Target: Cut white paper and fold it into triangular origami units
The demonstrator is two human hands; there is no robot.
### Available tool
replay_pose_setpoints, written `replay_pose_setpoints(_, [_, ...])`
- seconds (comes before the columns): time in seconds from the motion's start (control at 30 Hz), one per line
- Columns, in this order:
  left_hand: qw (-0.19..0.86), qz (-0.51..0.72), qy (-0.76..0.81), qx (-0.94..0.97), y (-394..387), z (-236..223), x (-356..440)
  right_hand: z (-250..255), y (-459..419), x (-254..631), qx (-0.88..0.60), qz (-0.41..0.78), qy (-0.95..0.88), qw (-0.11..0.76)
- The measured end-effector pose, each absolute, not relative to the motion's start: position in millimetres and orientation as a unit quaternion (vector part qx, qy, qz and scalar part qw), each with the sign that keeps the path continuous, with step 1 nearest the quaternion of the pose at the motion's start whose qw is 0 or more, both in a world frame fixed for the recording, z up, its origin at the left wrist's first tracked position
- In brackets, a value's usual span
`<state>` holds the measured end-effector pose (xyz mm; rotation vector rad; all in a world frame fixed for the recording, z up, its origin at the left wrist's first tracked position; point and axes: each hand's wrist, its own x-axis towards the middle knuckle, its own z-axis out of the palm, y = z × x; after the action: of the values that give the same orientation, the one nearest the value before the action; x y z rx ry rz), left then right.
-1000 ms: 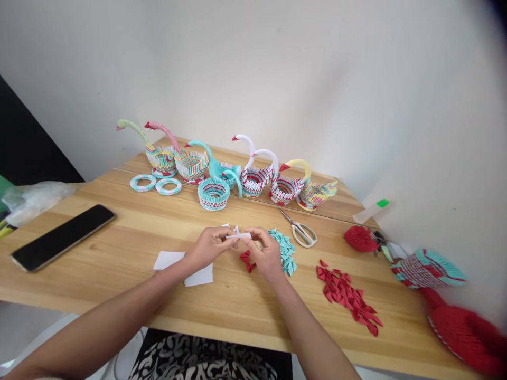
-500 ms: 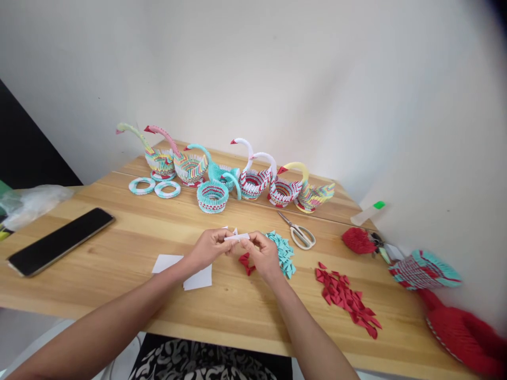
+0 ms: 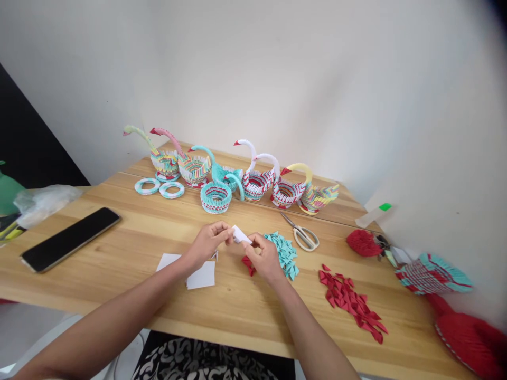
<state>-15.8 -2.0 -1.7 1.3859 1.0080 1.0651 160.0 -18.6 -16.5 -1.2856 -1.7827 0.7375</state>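
Observation:
A small folded piece of white paper (image 3: 241, 235) is pinched between both hands above the table. My left hand (image 3: 209, 241) grips its left end with thumb and fingers closed. At its right end, my right hand (image 3: 263, 257) is closed on it in the same way. Flat white paper sheets (image 3: 201, 275) lie below my left wrist, partly covered by the forearm. Beside my right hand is a pile of teal folded paper triangles (image 3: 285, 253). A few red folded pieces (image 3: 248, 265) show just under that hand.
Several paper swans (image 3: 194, 171) stand along the back, with a teal paper basket (image 3: 216, 198) before them. Scissors (image 3: 304, 235) lie behind the teal pile. Red paper triangles (image 3: 352, 298) spread at right. A black phone (image 3: 71, 237) and two paper rings (image 3: 171, 190) are at left.
The white paper has tilted, its right end now lower, and shows more of its flat face. My left hand has risen slightly with it. The whole view has shifted a little.

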Motion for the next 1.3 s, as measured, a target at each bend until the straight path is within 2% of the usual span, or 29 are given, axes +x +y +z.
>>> replay_pose_setpoints(0.13, [0.537, 0.492, 0.413, 0.547, -1.2, 2.1, -18.1, -17.0, -17.5, 162.1, -0.517, 0.273, -0.698, 0.412])
replay_pose_setpoints(0.43, [0.558, 0.417, 0.431, 0.574, -5.4, -6.0, -9.3, -20.8, -18.9, 157.4, -0.502, 0.289, -0.714, 0.393])
replay_pose_setpoints(0.7, [0.527, 0.476, 0.438, 0.551, 0.0, 3.8, -21.1, -19.3, -20.4, 157.5, -0.489, 0.249, -0.739, 0.390])
replay_pose_setpoints(0.87, [0.425, 0.571, 0.449, 0.540, 7.8, 31.3, -45.9, -19.3, -24.5, 152.5, -0.397, 0.178, -0.827, 0.356])
replay_pose_setpoints(0.97, [0.357, 0.535, 0.457, 0.614, 4.7, 56.2, -70.4, -25.8, -29.0, 143.0, -0.317, 0.153, -0.873, 0.338])
replay_pose_setpoints(1.03, [0.259, 0.518, 0.496, 0.647, 0.2, 64.8, -91.9, -29.7, -32.7, 135.0, -0.291, 0.126, -0.893, 0.321])
replay_pose_setpoints(1.17, [0.090, 0.516, 0.629, 0.574, -7.0, 48.0, -156.4, -28.6, -37.3, 126.3, -0.247, 0.080, -0.926, 0.275])
replay_pose_setpoints(1.3, [-0.019, 0.575, 0.695, 0.432, -13.1, 19.2, -248.5, -16.9, -34.6, 134.0, -0.237, 0.064, -0.922, 0.298])
